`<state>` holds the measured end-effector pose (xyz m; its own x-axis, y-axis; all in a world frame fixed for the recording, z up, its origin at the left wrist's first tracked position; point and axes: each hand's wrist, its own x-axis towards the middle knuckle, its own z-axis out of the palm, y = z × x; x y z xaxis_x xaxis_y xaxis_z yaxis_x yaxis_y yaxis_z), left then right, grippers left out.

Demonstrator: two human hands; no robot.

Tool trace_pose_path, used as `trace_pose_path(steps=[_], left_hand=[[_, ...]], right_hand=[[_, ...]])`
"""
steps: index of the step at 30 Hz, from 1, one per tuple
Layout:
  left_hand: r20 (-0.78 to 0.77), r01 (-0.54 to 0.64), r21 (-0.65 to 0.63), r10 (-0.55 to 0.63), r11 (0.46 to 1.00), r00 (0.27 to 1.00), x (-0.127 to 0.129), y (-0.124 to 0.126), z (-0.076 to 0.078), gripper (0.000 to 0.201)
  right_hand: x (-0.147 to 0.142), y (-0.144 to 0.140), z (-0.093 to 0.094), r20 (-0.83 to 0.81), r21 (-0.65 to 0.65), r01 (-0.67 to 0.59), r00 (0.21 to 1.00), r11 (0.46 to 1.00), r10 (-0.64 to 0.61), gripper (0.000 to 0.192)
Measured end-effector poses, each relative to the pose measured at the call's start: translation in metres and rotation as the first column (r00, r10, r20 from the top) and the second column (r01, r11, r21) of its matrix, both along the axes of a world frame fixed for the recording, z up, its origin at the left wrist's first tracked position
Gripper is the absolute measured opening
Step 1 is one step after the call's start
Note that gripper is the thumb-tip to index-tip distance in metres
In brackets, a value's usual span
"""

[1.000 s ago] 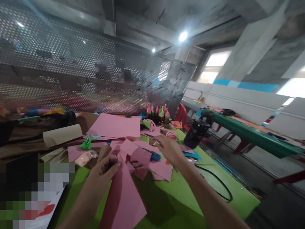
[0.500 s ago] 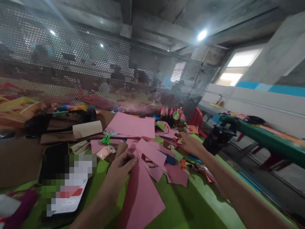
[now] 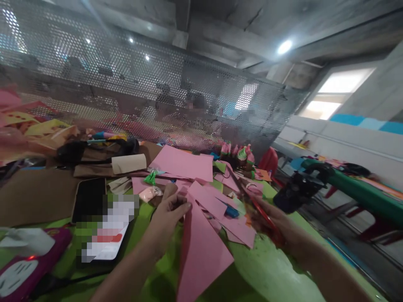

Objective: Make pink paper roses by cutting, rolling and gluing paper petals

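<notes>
Left hand (image 3: 168, 209) has its grip pinched shut on the top corner of a pink paper sheet (image 3: 201, 251), which fans out below the grip across the green surface (image 3: 270, 277). Light, floppy stuff, easily creased, so a corner or edge pinch looks like the sensible hold. Right hand (image 3: 273, 222) is closed around red scissors (image 3: 256, 205), blades pointing up and away from the grip, though motion blur hides the fingers. Beyond both grips lie pink scraps (image 3: 217, 205); left of the left hand, a phone (image 3: 90, 199).

A long pink paper sheet (image 3: 198, 247) lies flat on the green table (image 3: 267, 272) — red scissors (image 3: 262, 216), blurred, above its right edge.
</notes>
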<state>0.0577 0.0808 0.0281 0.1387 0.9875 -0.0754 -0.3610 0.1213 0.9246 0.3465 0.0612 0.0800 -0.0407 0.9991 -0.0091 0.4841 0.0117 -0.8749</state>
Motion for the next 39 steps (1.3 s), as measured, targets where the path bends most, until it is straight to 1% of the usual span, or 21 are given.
trace_pose_path(steps=[1,3,4,7,9,11,14,17,20,25,30,36,39], left_hand=[[0.023,0.005,-0.008,-0.005,1.0,1.0,0.0,0.0,0.001,0.02],[0.059,0.017,-0.019,-0.016,1.0,0.998,0.0,-0.001,0.003,0.021],[0.072,0.022,-0.02,-0.021,1.0,0.997,0.0,-0.002,0.004,0.021],[0.082,0.03,-0.022,-0.028,0.999,0.996,0.0,-0.004,0.007,0.023],[0.075,0.039,-0.033,-0.036,0.999,0.997,0.0,-0.005,0.008,0.024],[0.077,0.048,-0.036,-0.045,0.998,0.996,0.0,-0.006,0.009,0.024],[0.088,0.049,-0.025,-0.046,0.999,0.995,0.0,-0.007,0.01,0.023],[0.068,0.042,-0.006,-0.042,0.999,0.997,0.001,-0.008,0.011,0.023],[0.05,0.048,-0.003,-0.048,0.999,0.998,0.001,-0.008,0.011,0.024],[0.042,0.047,-0.007,-0.047,0.999,0.998,0.002,-0.007,0.009,0.022],[0.043,0.04,-0.01,-0.04,0.999,0.998,0.002,-0.008,0.012,0.02],[0.065,0.047,-0.011,-0.046,0.999,0.997,0.003,-0.008,0.011,0.022],[0.057,0.043,-0.013,-0.043,0.999,0.997,0.003,-0.007,0.011,0.023]], right_hand=[[-0.014,-0.007,-0.006,-0.093,-0.055,-0.072,0.993,0.996,0.067,0.06],[-0.036,-0.017,-0.014,-0.194,-0.11,-0.144,0.974,0.984,0.121,0.06],[-0.044,-0.021,-0.016,-0.204,-0.115,-0.16,0.97,0.98,0.135,0.061],[-0.058,-0.029,-0.014,-0.133,-0.154,-0.212,0.972,0.965,0.192,0.064],[-0.061,-0.033,-0.012,-0.08,-0.182,-0.213,0.976,0.96,0.201,0.064],[-0.064,-0.036,-0.011,-0.016,-0.2,-0.17,0.985,0.965,0.171,0.065],[-0.069,-0.04,-0.013,0.069,-0.208,-0.1,0.991,0.973,0.117,0.073],[-0.073,-0.044,-0.017,0.061,-0.226,-0.096,0.992,0.969,0.113,0.079],[-0.074,-0.047,-0.022,0.066,-0.208,-0.077,0.994,0.975,0.093,0.078],[-0.078,-0.048,-0.019,0.112,-0.24,-0.091,0.986,0.967,0.121,0.078],[-0.086,-0.05,-0.014,0.113,-0.168,-0.095,0.987,0.981,0.115,0.074],[-0.08,-0.043,-0.014,0.119,-0.178,-0.189,0.97,0.966,0.212,0.072],[-0.079,-0.041,-0.013,0.132,-0.164,-0.195,0.967,0.967,0.218,0.073]])
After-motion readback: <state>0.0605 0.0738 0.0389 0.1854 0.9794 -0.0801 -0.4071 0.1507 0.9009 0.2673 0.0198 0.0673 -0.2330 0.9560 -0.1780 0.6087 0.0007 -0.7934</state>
